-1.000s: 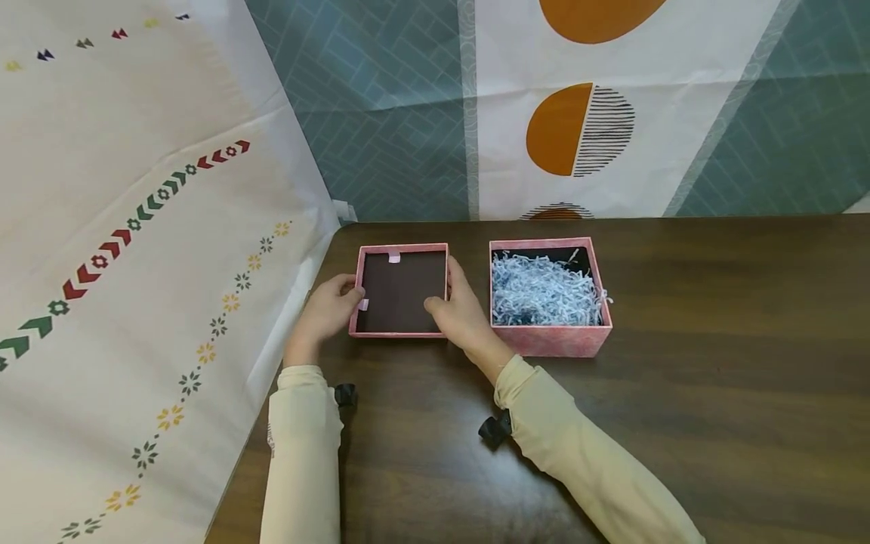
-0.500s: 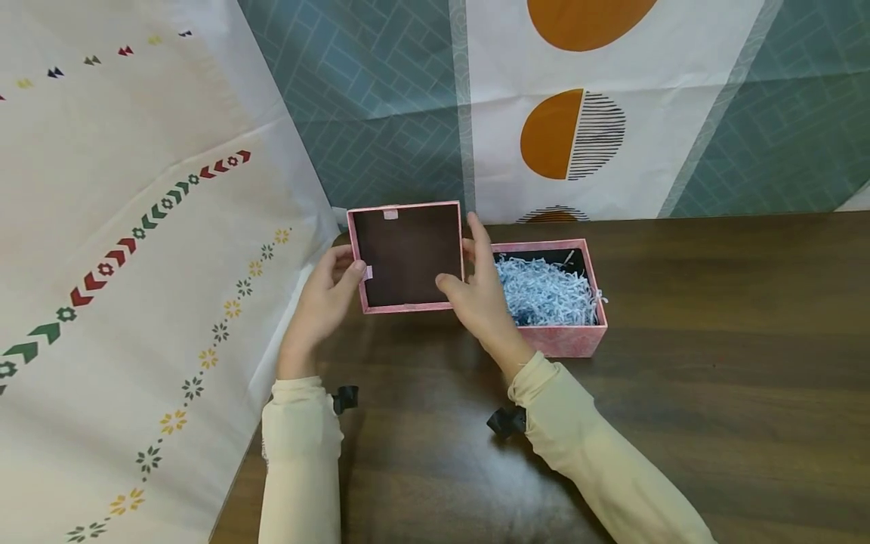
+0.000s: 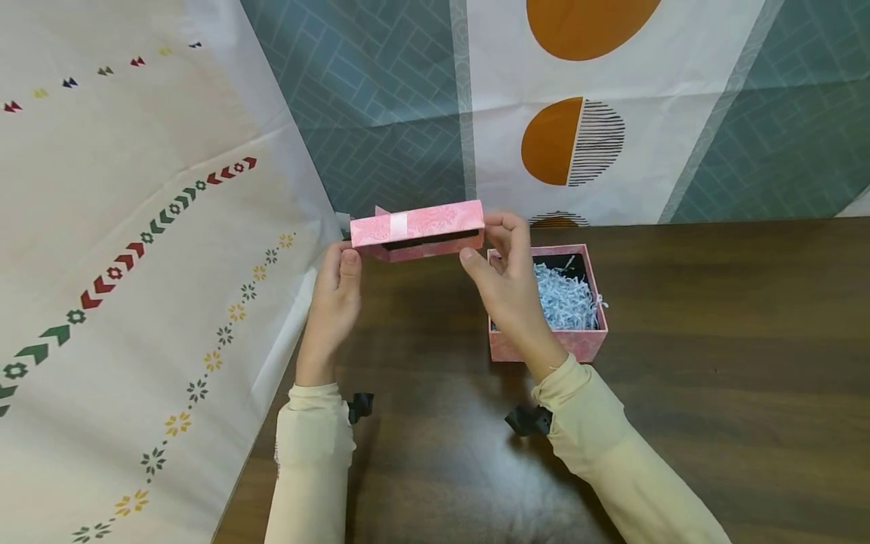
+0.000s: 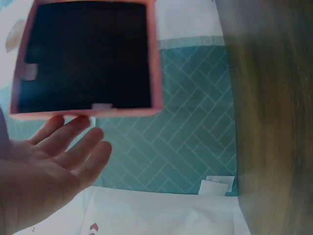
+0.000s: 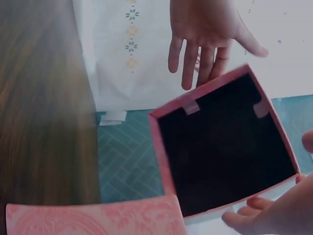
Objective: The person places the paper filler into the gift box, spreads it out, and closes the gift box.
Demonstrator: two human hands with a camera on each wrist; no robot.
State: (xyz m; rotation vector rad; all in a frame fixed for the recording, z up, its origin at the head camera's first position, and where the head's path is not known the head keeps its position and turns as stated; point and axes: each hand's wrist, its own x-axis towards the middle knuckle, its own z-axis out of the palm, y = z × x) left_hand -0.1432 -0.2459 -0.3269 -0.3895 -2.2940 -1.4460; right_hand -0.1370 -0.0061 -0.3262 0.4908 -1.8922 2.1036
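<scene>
A pink box lid (image 3: 435,221) with a dark inside is held up above the table, tipped so that its patterned side faces up in the head view. My right hand (image 3: 513,283) grips the lid's right end, thumb below and fingers behind. At the left end, my left hand (image 3: 334,306) touches the lid with its fingertips; the right wrist view shows these left-hand fingers (image 5: 190,63) straight at the lid's rim. Behind my right hand stands the pink box (image 3: 506,347), filled with pale blue shredded paper (image 3: 564,302) and partly hidden by that hand.
The box stands on a dark wooden table (image 3: 714,363). A white patterned cloth (image 3: 170,264) hangs along the left side, and a teal and white cloth (image 3: 394,113) hangs behind the table's far edge.
The lid has risen off the table and tipped over from showing its dark inside to showing its pink side. Both hands have moved up with it, and my left fingers have straightened.
</scene>
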